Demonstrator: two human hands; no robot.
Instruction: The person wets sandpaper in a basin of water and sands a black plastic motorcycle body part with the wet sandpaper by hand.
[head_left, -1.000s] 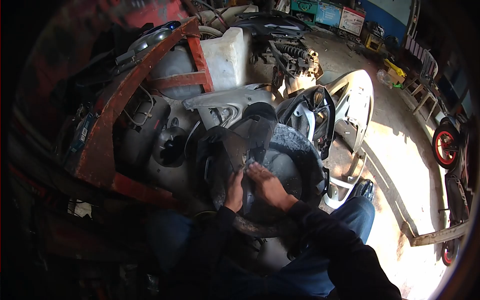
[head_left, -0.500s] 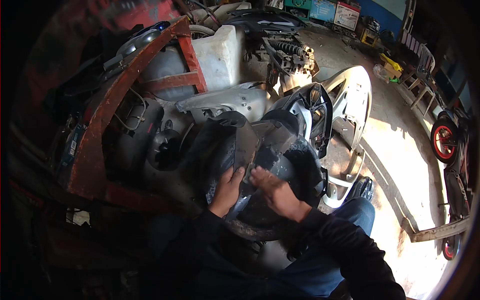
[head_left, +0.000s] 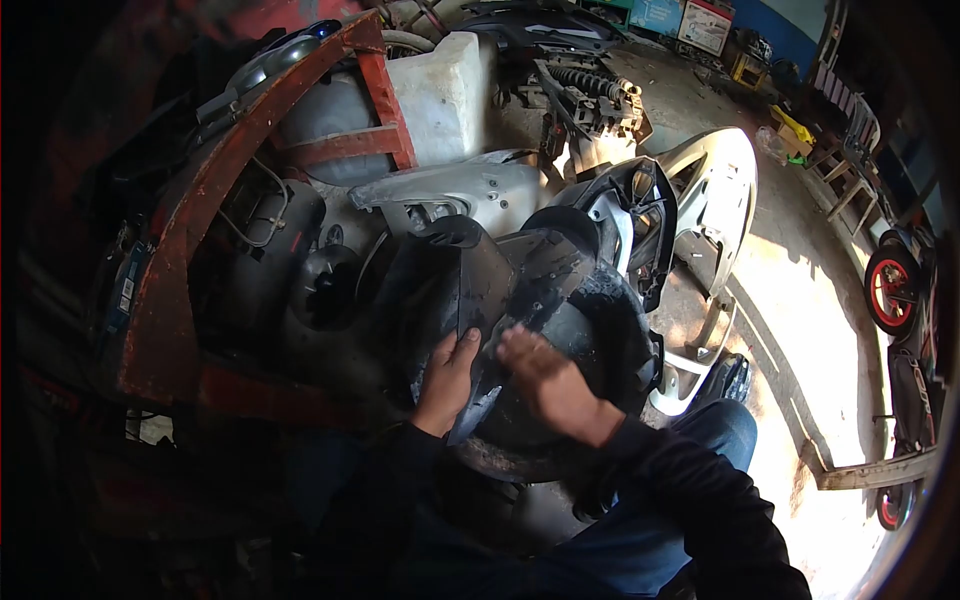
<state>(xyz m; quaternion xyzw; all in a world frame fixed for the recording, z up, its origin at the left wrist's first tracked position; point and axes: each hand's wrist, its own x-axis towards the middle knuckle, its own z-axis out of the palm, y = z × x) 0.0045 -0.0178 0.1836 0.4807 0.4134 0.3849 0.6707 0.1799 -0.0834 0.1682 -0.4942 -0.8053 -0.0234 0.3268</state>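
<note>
A dark, scuffed plastic motorcycle body panel (head_left: pixel 485 285) lies in front of me, with pale worn patches along it. My left hand (head_left: pixel 447 385) grips its near left edge, thumb on top. Close by on the right, my right hand (head_left: pixel 562 388) has its fingers curled together against the panel's surface. The fingertips are slightly blurred, and whatever they may hold is hidden. Beneath the panel is a round black rim (head_left: pixel 640 335), which looks like a tyre or a tub.
A rusty red metal frame (head_left: pixel 170 300) stands at my left. Ahead lie a grey fairing (head_left: pixel 475 190), a black-and-white fairing (head_left: pixel 645 215) and a pale curved panel (head_left: pixel 728 190). A motorcycle with a red-rimmed wheel (head_left: pixel 892 290) stands far right, near a wooden bar (head_left: pixel 880 472).
The view has shifted slightly. My right hand stays curled at the panel with a small movement of its fingers, and my left hand keeps its hold.
</note>
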